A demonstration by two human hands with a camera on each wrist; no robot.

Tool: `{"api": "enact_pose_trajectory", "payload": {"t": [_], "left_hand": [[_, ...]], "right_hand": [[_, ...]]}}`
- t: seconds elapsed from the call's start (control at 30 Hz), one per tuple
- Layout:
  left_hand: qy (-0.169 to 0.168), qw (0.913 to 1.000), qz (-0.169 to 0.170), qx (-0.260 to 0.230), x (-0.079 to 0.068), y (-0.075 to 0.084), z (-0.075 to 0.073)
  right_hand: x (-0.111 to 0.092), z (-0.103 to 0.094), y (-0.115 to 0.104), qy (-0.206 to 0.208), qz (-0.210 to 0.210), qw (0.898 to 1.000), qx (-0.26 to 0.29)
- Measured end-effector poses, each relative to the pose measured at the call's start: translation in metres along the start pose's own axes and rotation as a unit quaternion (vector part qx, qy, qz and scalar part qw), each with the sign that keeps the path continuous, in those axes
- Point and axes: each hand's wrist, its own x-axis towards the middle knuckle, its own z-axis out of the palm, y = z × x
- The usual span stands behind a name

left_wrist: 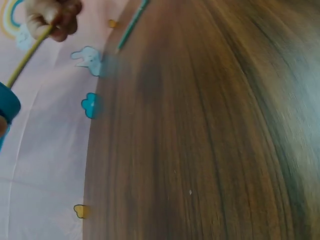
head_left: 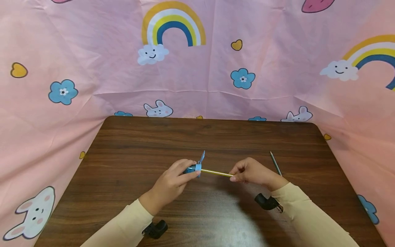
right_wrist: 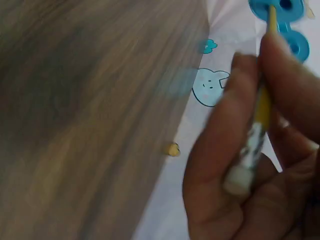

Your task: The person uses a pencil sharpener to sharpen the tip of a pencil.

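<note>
Nearest us, our right hand (head_left: 253,173) pinches the thin yellow pencil (head_left: 216,172), lying level leftward into the blue plastic sharpener (head_left: 194,168) our left hand (head_left: 174,181) grips.

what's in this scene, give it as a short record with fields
left hand: left hand grips a blue sharpener
right hand: right hand pinches the eraser end of a yellow pencil
pencil: tip end in the sharpener, held level above the table
spare: a grey pencil lies on the table beside the right hand
backdrop: pink cloth with rainbows, bunnies, flowers
</note>
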Motion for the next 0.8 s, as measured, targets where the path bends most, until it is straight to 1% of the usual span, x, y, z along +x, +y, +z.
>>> {"api": "enact_pose_trajectory", "payload": {"t": [0.07, 0.13, 0.17, 0.2, 0.23, 0.3, 0.37, 0.4, 0.47, 0.5, 0.53, 0.6, 0.63, 0.7, 0.8], "left_hand": [[-0.004, 0.9996, -0.026, -0.003, 0.001, 0.0, 0.0], [-0.012, 0.9985, -0.053, -0.005, 0.002, -0.001, 0.0], [-0.015, 0.9978, -0.064, -0.006, 0.002, -0.001, -0.001], [-0.016, 0.9972, -0.073, -0.008, 0.002, -0.001, -0.001], [-0.017, 0.9964, -0.083, -0.011, 0.001, -0.001, -0.001], [-0.017, 0.9942, -0.105, -0.016, 0.001, -0.001, -0.002], [-0.014, 0.9914, -0.128, -0.024, 0.0, -0.002, -0.003], [-0.014, 0.9896, -0.14, -0.027, -0.001, -0.002, -0.003], [-0.014, 0.9857, -0.165, -0.032, -0.002, -0.002, -0.004], [-0.015, 0.9837, -0.176, -0.034, -0.002, -0.002, -0.005], [-0.015, 0.9818, -0.186, -0.038, -0.002, -0.002, -0.005], [-0.016, 0.9776, -0.205, -0.045, -0.001, -0.001, -0.005], [-0.016, 0.9757, -0.213, -0.05, -0.001, 0.0, -0.005], [-0.019, 0.9719, -0.227, -0.06, 0.0, 0.002, -0.005], [-0.024, 0.9684, -0.237, -0.074, 0.001, 0.005, -0.004]], "right_hand": [[0.0, 0.002, -0.002, 0.032, -0.013, 0.998, -0.05], [-0.001, 0.006, -0.004, 0.078, -0.03, 0.99, -0.115], [-0.002, 0.008, -0.005, 0.102, -0.038, 0.983, -0.149], [-0.002, 0.01, -0.006, 0.126, -0.05, 0.974, -0.183], [-0.003, 0.012, -0.006, 0.15, -0.063, 0.962, -0.217], [-0.003, 0.017, -0.005, 0.199, -0.103, 0.932, -0.285], [-0.003, 0.021, -0.002, 0.249, -0.156, 0.895, -0.336], [-0.003, 0.023, 0.001, 0.274, -0.185, 0.875, -0.353], [-0.002, 0.026, 0.006, 0.317, -0.242, 0.839, -0.371], [-0.001, 0.028, 0.009, 0.335, -0.268, 0.822, -0.374], [-0.001, 0.029, 0.011, 0.349, -0.291, 0.808, -0.374], [0.0, 0.032, 0.015, 0.374, -0.327, 0.783, -0.375], [0.001, 0.034, 0.016, 0.386, -0.34, 0.772, -0.374], [0.003, 0.037, 0.018, 0.409, -0.359, 0.751, -0.374], [0.005, 0.04, 0.02, 0.439, -0.377, 0.724, -0.376]]}}
